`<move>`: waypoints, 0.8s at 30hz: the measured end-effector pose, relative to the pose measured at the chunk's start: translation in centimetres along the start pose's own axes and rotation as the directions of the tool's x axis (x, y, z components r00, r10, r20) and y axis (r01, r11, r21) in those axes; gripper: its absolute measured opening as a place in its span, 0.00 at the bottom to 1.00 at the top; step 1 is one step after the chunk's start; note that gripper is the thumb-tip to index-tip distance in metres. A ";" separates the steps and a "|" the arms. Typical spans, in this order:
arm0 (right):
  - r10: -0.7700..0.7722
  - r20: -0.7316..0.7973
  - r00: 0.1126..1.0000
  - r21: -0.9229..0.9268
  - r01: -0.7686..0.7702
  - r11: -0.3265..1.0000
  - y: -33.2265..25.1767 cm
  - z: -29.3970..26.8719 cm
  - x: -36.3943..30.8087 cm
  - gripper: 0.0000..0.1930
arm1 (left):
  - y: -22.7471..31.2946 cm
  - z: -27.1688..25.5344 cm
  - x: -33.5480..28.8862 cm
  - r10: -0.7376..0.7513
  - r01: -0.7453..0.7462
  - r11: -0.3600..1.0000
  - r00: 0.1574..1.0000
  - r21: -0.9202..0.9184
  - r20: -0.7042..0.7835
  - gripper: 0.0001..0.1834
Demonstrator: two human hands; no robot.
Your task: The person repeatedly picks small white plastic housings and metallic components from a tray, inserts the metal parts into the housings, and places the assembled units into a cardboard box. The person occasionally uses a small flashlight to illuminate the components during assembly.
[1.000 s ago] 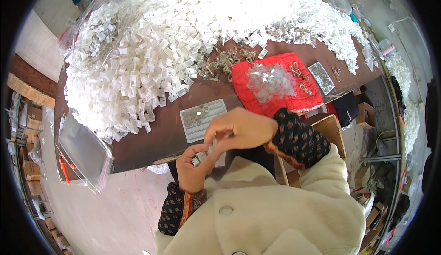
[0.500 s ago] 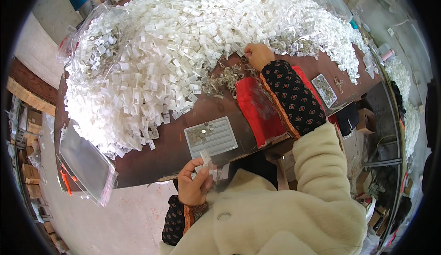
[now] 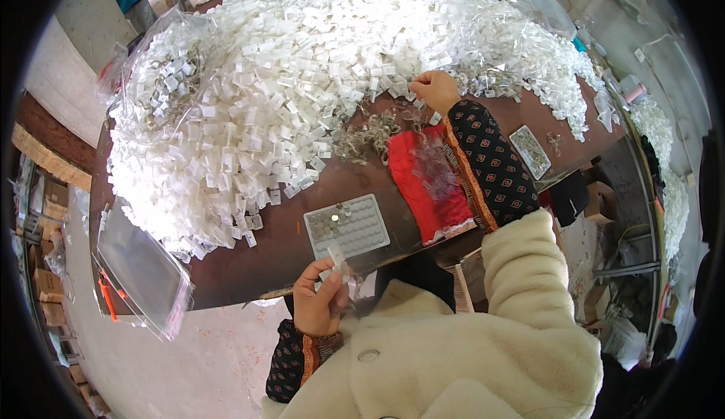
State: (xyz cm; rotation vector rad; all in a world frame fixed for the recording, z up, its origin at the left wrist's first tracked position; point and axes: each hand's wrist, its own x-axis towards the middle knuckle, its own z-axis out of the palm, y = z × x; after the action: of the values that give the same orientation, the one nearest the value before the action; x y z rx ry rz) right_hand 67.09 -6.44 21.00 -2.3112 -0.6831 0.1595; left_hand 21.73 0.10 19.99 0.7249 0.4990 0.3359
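In front of me, at the near table edge, my left hand (image 3: 317, 298) is closed around several small clear plastic pieces (image 3: 337, 262); one sticks up above the fingers. My right hand (image 3: 436, 91) reaches far forward to the near edge of a big pile of white translucent plastic pieces (image 3: 287, 79). Its thumb and fingertips are pinched together, and what is between them is too small to name. Just below that hand, a tangle of thin clear strips (image 3: 370, 136) lies on the brown table.
A white pocketed tray (image 3: 366, 239) holds small round silvery discs. Beside it is a red cloth (image 3: 408, 185) with clear bits on top. A second white tray (image 3: 531, 151) stands further right. Clear plastic bags (image 3: 140, 268) and an orange-handled tool (image 3: 107, 296) lie at the table's left corner.
My right hand has shifted slightly right along the pile's edge, and its sleeve has moved with it. My left hand has stayed almost still with its plastic pieces.
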 end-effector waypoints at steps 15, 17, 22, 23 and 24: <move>-0.473 0.292 0.831 0.893 -0.059 0.447 -13.5 -1.3 -19.1 0.04 | 0.6 0.8 -0.7 0.128 -0.131 0.985 0.991 -0.108 -0.041 0.14; -0.496 0.301 0.814 0.924 -0.120 0.363 -14.1 0.1 -21.8 0.06 | 0.8 0.8 -1.0 0.110 -0.114 0.989 0.993 -0.089 -0.050 0.13; -0.381 0.437 0.815 0.899 -0.411 0.152 -13.8 2.2 -24.8 0.07 | 0.5 0.9 -1.5 0.205 -0.203 0.972 0.979 -0.115 0.002 0.17; -0.357 0.452 0.817 0.891 -0.431 0.142 -13.8 2.4 -24.8 0.07 | 0.4 1.0 -1.6 0.203 -0.201 0.972 0.979 -0.121 0.004 0.18; -0.362 0.445 0.819 0.890 -0.449 0.078 -13.9 2.5 -24.9 0.07 | 0.4 1.0 -1.6 0.205 -0.203 0.971 0.979 -0.124 0.005 0.18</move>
State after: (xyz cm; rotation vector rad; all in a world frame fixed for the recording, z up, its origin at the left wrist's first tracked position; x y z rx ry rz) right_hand 39.12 -9.40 26.51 -0.7582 -0.4622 1.0867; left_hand 20.87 -0.91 21.43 0.6601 0.3835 0.5473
